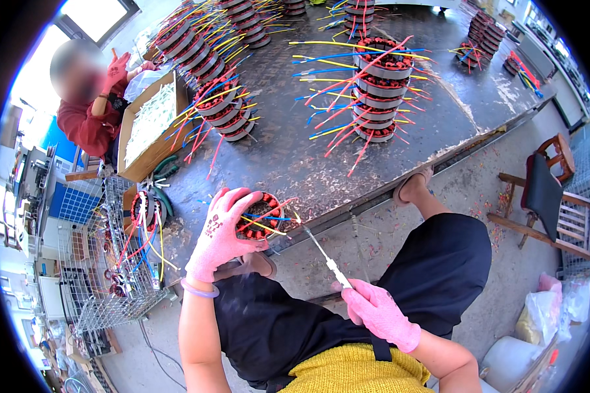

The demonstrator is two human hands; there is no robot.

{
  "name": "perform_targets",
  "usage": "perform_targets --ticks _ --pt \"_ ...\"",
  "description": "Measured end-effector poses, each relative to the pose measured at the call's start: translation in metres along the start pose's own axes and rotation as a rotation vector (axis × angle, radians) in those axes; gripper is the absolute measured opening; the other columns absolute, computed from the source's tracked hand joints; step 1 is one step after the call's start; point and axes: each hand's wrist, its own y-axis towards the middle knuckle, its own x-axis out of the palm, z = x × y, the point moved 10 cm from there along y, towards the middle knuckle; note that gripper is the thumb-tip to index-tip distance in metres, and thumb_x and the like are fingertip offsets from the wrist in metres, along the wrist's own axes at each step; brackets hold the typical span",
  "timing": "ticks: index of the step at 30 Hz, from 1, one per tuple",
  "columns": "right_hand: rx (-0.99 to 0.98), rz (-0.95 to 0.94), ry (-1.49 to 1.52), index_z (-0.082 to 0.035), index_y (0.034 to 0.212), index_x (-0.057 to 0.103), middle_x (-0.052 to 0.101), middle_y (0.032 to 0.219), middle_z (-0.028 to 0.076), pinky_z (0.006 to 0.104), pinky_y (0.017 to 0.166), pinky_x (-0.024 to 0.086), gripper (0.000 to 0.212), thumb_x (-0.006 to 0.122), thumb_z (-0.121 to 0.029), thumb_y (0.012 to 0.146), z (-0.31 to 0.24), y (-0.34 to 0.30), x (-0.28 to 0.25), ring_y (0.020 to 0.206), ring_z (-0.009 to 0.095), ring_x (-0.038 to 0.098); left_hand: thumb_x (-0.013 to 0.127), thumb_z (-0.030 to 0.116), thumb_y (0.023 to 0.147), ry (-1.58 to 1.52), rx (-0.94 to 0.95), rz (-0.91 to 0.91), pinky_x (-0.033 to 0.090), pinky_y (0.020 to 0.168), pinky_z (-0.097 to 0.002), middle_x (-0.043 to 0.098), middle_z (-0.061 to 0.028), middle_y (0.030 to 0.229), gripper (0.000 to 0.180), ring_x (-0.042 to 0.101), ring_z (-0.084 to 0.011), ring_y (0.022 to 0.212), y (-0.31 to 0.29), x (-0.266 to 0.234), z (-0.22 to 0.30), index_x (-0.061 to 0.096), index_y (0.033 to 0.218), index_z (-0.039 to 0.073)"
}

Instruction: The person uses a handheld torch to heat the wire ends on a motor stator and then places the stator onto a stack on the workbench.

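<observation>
My left hand (223,226), in a pink glove, is wrapped round a motor stator (273,205) at the front edge of the table. The stator is a ring with red coils inside; red, yellow and blue lead wires stick out of it. In my right hand (381,313), also gloved in pink, is a slim tool with a white handle (335,269) and a thin grey shaft. Its tip points up and left, close to the ends of the stator's wires on the right side. Whether tip and wire touch, I cannot tell.
Stacks of wired stators (380,98) stand on the dark table (295,150). At the left are a cardboard box (128,157) of pale strips, pliers (166,168), a wire basket (88,301) and another person (92,118). A wooden chair (547,190) stands on the right.
</observation>
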Motion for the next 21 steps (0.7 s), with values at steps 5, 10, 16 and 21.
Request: perform_targets --ticks 5,10,16,21 --pt "0.004 0.015 -0.035 0.001 0.116 0.06 0.05 0.065 -0.001 0.0264 0.054 0.039 0.032 0.05 -0.027 0.105 -0.0006 -0.0018 -0.0029 0.057 0.006 0.046 0.092 0.029 0.054 0.012 -0.002 0.008 0.026 0.12 -0.0513 0.053 -0.0147 0.135 0.089 0.047 -0.0368 0.132 0.0002 -0.0011 0.0011 0.056 0.135 0.011" --pt "-0.012 0.018 -0.016 0.002 0.125 0.059 0.05 0.067 -0.001 0.0262 0.055 0.04 0.035 0.05 -0.026 0.105 0.0036 0.0012 -0.0018 0.058 0.006 0.046 0.092 0.029 0.054 0.0 -0.002 0.006 0.026 0.12 -0.0512 0.054 -0.0145 0.135 0.089 0.046 -0.0374 0.132 0.001 0.0004 -0.0002 0.057 0.134 0.011" --pt "-0.004 0.006 0.036 0.001 0.128 0.058 0.05 0.068 -0.001 0.0255 0.055 0.039 0.038 0.051 -0.028 0.105 0.0061 0.0003 -0.0009 0.059 0.005 0.046 0.092 0.028 0.053 -0.003 -0.032 -0.013 0.028 0.119 -0.0509 0.053 -0.0144 0.136 0.089 0.044 -0.04 0.133 0.0 0.0014 0.0001 0.057 0.134 0.011" --pt "0.018 0.001 0.02 0.0 0.13 0.058 0.05 0.068 -0.002 0.025 0.055 0.039 0.04 0.051 -0.03 0.105 0.0072 -0.0018 -0.0011 0.059 0.005 0.045 0.092 0.028 0.053 0.006 -0.041 -0.017 0.031 0.117 -0.051 0.053 -0.0145 0.135 0.089 0.042 -0.043 0.134 -0.0014 0.002 -0.0029 0.058 0.134 0.012"
